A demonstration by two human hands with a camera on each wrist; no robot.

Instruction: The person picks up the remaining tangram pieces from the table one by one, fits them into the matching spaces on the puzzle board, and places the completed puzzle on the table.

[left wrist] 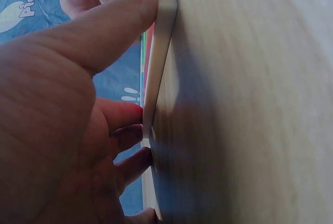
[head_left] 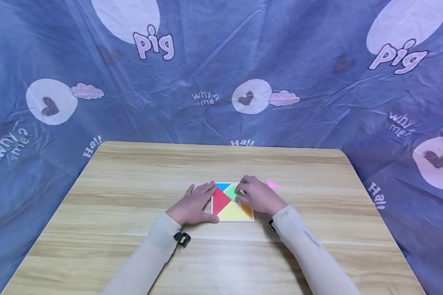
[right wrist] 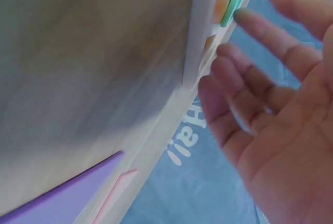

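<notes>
A tangram board (head_left: 236, 221) with a pale rim lies on the table. On it are red (head_left: 220, 200), blue (head_left: 222, 186), yellow (head_left: 229, 212), green (head_left: 231, 191) and orange (head_left: 247, 209) pieces. My left hand (head_left: 195, 206) grips its left side, thumb on the near corner, fingers along the far end. Over its right half reaches my right hand (head_left: 259, 196). In the right wrist view its index fingertip is right at the edge of the green piece (right wrist: 237, 1), while the other fingers bend loosely. This hand hides part of the green and orange pieces.
A pink triangle (head_left: 271, 183) lies on the wooden table (head_left: 133, 176), right of the board and behind the right hand. The right wrist view also shows a purple piece (right wrist: 73, 193) beside it. A blue patterned cloth (head_left: 192, 61) hangs behind and at the sides.
</notes>
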